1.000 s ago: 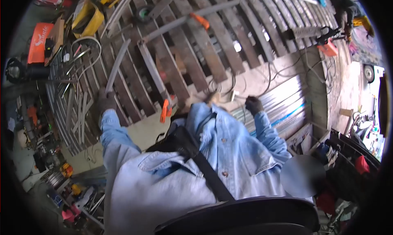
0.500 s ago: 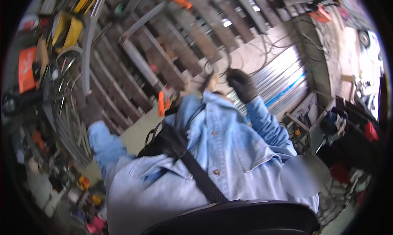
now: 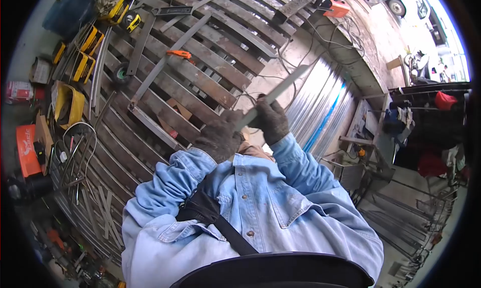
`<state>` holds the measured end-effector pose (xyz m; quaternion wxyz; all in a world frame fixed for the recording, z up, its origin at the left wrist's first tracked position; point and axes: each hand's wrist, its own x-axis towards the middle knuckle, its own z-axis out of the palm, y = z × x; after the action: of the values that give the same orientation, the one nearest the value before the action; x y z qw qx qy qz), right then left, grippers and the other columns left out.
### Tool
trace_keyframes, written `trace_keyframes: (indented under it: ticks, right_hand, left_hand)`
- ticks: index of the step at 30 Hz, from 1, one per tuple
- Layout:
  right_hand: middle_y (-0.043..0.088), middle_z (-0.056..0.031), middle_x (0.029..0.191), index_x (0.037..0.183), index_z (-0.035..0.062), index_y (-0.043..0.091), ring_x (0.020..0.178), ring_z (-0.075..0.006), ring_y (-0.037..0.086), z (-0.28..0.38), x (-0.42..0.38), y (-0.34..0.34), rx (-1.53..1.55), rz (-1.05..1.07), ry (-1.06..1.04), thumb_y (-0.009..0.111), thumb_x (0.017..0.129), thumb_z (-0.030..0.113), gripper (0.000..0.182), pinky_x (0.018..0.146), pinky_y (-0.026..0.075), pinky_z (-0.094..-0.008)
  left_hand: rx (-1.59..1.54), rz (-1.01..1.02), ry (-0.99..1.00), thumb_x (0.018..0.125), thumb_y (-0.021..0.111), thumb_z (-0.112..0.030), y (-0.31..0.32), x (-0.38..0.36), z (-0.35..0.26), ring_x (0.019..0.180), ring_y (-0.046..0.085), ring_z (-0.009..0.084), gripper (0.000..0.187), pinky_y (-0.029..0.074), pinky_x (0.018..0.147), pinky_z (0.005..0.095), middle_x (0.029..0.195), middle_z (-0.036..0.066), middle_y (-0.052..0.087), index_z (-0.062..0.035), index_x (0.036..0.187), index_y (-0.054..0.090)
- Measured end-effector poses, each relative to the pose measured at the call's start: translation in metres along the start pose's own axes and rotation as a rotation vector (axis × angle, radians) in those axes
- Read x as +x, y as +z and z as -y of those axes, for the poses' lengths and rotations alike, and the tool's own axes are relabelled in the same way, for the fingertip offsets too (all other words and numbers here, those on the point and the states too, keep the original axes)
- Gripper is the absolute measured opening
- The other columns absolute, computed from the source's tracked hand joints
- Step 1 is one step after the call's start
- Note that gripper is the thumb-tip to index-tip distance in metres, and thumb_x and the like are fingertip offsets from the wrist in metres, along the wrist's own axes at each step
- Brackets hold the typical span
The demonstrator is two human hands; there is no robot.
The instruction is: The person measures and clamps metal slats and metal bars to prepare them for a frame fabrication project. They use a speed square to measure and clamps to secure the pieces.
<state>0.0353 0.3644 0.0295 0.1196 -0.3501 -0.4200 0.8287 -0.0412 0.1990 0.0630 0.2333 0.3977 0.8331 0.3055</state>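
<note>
Both of my hands wear dark work gloves and meet in front of my body on one flat metal bar [image 3: 286, 86]. My left hand [image 3: 220, 136] is closed around its near end, which the glove hides. A little farther along, my right hand [image 3: 270, 120] is wrapped round the bar. The free end points up and to the right, above the floor. Beyond my hands, metal bars form an angled frame [image 3: 153, 79] on the slatted metal table [image 3: 220, 65]. An orange-handled tool [image 3: 179, 53] lies across one of those bars.
A tape measure [image 3: 131, 21], a grinding disc [image 3: 121, 72] and a yellow container [image 3: 69, 105] are at left. Loose metal strips [image 3: 102, 208] lie nearer me. Shiny metal tubes [image 3: 320, 105] lie on the right, with cables [image 3: 288, 57] on the floor beyond.
My left hand has come from the far left to the middle with the metal bar. My right hand has moved slightly left and now grips it too. The view has shifted.
</note>
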Motion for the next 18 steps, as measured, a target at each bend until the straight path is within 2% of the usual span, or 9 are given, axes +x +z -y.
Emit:
trace_keyframes:
  ticks: [3, 6, 8, 10, 11, 14, 18]
  right_hand:
    - [0.061, -0.0065, 0.085, 0.108, 0.0078, 0.057, 0.068, -0.0215, 0.065, 0.005, 0.014, -0.044, 0.038, 0.025, 0.038, 0.065, 0.094, 0.027, 0.025, 0.057, 0.059, -0.0361]
    - [0.061, -0.0058, 0.086, 0.107, 0.0087, 0.057, 0.068, -0.0219, 0.065, 0.000, 0.033, -0.051, 0.077, 0.025, 0.131, 0.066, 0.093, 0.028, 0.025, 0.058, 0.059, -0.0372]
    - [0.061, -0.0050, 0.087, 0.114, 0.0088, 0.057, 0.066, -0.0214, 0.065, -0.011, 0.037, -0.043, 0.090, 0.058, 0.164, 0.064, 0.095, 0.028, 0.028, 0.057, 0.060, -0.0379]
    - [0.062, -0.0050, 0.089, 0.117, 0.0077, 0.058, 0.066, -0.0204, 0.065, -0.027, 0.042, -0.037, 0.032, 0.075, 0.219, 0.064, 0.095, 0.028, 0.031, 0.056, 0.060, -0.0366]
    - [0.063, -0.0057, 0.090, 0.117, 0.0070, 0.059, 0.066, -0.0207, 0.066, -0.035, 0.045, -0.037, -0.007, 0.110, 0.222, 0.065, 0.095, 0.029, 0.032, 0.056, 0.060, -0.0356]
    - [0.066, -0.0092, 0.087, 0.112, 0.0041, 0.061, 0.062, -0.0230, 0.067, -0.045, 0.054, -0.030, -0.033, 0.156, 0.213, 0.065, 0.094, 0.033, 0.034, 0.053, 0.058, -0.0350]
    - [0.066, -0.0143, 0.075, 0.107, 0.0001, 0.061, 0.055, -0.0252, 0.065, -0.042, 0.073, -0.027, -0.248, 0.279, 0.237, 0.064, 0.093, 0.044, 0.046, 0.050, 0.056, -0.0397]
  left_hand:
    - [-0.003, 0.034, 0.033, 0.078, 0.071, -0.018, 0.005, -0.008, 0.004, 0.105, 0.061, 0.0403, 0.053, 0.050, 0.091, 0.0468, 0.115, 0.020, 0.060, -0.0049, 0.126, 0.054]
    - [0.076, 0.099, 0.122, 0.075, 0.073, -0.021, 0.009, -0.026, 0.022, 0.106, 0.061, 0.0379, 0.056, 0.050, 0.091, 0.0451, 0.115, 0.019, 0.061, -0.0055, 0.126, 0.056]
    - [0.199, 0.141, -0.040, 0.076, 0.071, -0.024, 0.003, -0.044, 0.014, 0.099, 0.062, 0.0383, 0.051, 0.050, 0.085, 0.0490, 0.108, 0.016, 0.062, -0.0084, 0.123, 0.056]
    - [0.293, -0.013, 0.000, 0.071, 0.074, -0.024, 0.021, -0.059, 0.028, 0.095, 0.062, 0.0376, 0.057, 0.050, 0.082, 0.0490, 0.103, 0.014, 0.062, -0.0074, 0.122, 0.056]
    - [0.353, 0.095, -0.210, 0.072, 0.075, -0.025, 0.021, -0.062, 0.016, 0.110, 0.057, 0.0357, 0.060, 0.044, 0.095, 0.0474, 0.117, 0.015, 0.060, -0.0077, 0.126, 0.056]
    - [0.456, 0.026, -0.287, 0.072, 0.074, -0.025, 0.033, -0.072, 0.018, 0.108, 0.056, 0.0373, 0.062, 0.042, 0.095, 0.0493, 0.116, 0.016, 0.059, -0.0074, 0.128, 0.054]
    - [0.492, -0.136, -0.271, 0.073, 0.071, -0.025, 0.045, -0.076, 0.022, 0.104, 0.056, 0.0380, 0.056, 0.041, 0.093, 0.0515, 0.109, 0.016, 0.058, -0.0075, 0.123, 0.056]
